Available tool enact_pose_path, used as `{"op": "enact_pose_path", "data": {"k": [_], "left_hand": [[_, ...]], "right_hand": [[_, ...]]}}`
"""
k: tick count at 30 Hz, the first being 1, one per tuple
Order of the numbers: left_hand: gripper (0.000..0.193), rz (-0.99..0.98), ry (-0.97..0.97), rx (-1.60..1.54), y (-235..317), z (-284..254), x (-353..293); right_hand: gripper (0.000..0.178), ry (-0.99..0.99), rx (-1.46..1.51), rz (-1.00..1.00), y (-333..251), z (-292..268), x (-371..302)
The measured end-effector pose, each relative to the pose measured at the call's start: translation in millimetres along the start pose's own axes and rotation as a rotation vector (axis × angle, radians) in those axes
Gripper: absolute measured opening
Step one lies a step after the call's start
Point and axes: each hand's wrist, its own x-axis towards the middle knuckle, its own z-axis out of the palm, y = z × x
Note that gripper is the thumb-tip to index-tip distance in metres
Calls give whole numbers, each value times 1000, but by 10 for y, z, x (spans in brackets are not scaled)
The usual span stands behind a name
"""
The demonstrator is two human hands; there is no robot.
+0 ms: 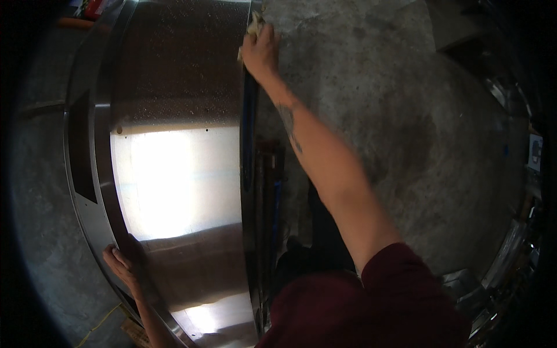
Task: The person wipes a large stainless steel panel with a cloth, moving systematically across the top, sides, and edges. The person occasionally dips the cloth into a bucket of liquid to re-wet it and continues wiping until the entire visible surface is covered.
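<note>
While the left hand (120, 267), grip unclear, braces the steel panel (180, 174) at eight o'clock, the right hand (262, 53), clamped on cloth (255, 25) at twelve, should press evenly

The scene is mostly dim, with the concrete floor (377, 93) in flat grey half-light. Reflected light burns a large white patch into the middle of the steel panel (180, 180), with a smaller glare near its lower end; its upper part stays dark brown, dotted with fine glints. The maroon shirt (348, 307) sinks into shadow. Fisheye distortion bows the panel's long edges, and black vignetting swallows both sides.
</note>
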Motion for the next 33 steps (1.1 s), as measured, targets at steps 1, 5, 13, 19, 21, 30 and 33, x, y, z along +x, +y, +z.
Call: {"op": "enact_pose_path", "data": {"k": [1,5,13,19,21,30,33], "left_hand": [[34,-10,2,11,19,-6,-15],[37,-68,-3,5,73,-10,-50],[36,-54,-23,99,-149,25,-120],[29,-15,0,113,235,-137,55],[26,-32,-17,130,202,-185,-70],[23,17,1,99,127,-95,20],[24,-33,5,65,13,-31,-82]], "right_hand": [[51,-23,32,51,91,-8,-337],[61,-227,37,222,-119,-708,-3016],[50,-100,-178,351,200,-326,-3363],[35,36,41,40,-17,-317,-802],[35,-116,-11,-217,-797,-434,-1099],[29,-1287,120,-1062,-1439,-1332,-4215],[33,-1208,130,-1049,-1221,-1123,-3062]]}}
